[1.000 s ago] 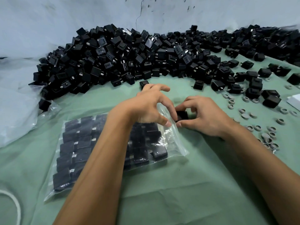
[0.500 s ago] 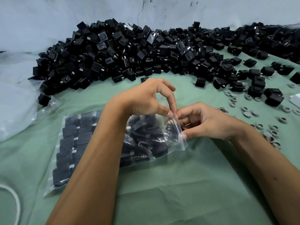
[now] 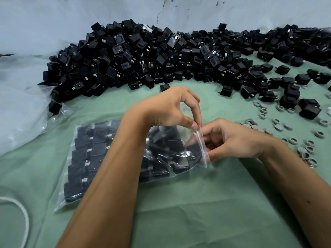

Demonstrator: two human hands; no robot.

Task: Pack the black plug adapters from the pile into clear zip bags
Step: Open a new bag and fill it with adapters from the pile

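On the green cloth (image 3: 197, 212) we pinch the mouth of the nearly full zip bag (image 3: 100, 158) with left hand (image 3: 172, 111) and right hand (image 3: 232, 140), so next we probably must press the seal closed along its length.

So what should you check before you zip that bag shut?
1. Left hand pinches the mouth of the clear plastic zip bag: ok.
2. Right hand holds the mouth's lower part: ok.
3. Black square plug adapters lie inside the bag: ok.
4. No adapter pokes through the mouth: cannot tell.
5. Bag rests on the green cloth: ok.
6. Zip strip is lined up: cannot tell.
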